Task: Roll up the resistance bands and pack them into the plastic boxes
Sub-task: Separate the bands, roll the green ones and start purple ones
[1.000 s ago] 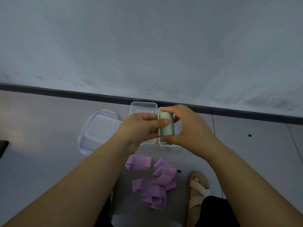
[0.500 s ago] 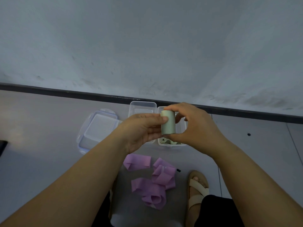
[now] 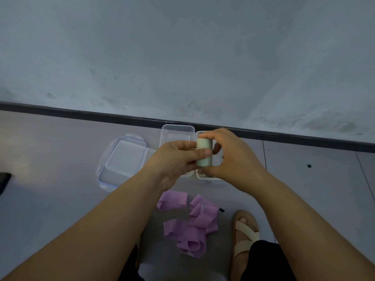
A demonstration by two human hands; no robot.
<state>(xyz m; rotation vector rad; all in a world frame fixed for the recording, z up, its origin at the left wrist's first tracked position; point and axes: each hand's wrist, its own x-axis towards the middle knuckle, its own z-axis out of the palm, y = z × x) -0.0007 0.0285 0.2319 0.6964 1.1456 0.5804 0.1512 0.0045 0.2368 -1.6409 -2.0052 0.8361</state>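
At far left, a clear lid [image 3: 123, 159] flat on the floor, set aside, likely to leave the boxes open for packing. Next, the left hand [image 3: 174, 159] raised above the floor, thumb across the front and fingers behind, pinching the side of the rolled green band [image 3: 203, 153], probably to stop the coil springing loose. Behind that hand, a clear box [image 3: 177, 126], open-topped, close to the wall, showing nothing inside. Nearer the body, loose purple bands [image 3: 190, 222] heaped within easy reach, not yet rolled. Green roll held in the air between both hands, on end, right over the second box [image 3: 199, 178]. Something greenish inside that box, perhaps a band already packed; too dim to be sure. Right hand [image 3: 237, 161] curled round the roll, forefinger on its top end, thumb under its bottom end, clamping it for the drop in. Beside the purple heap, a sandalled foot [image 3: 245, 230].
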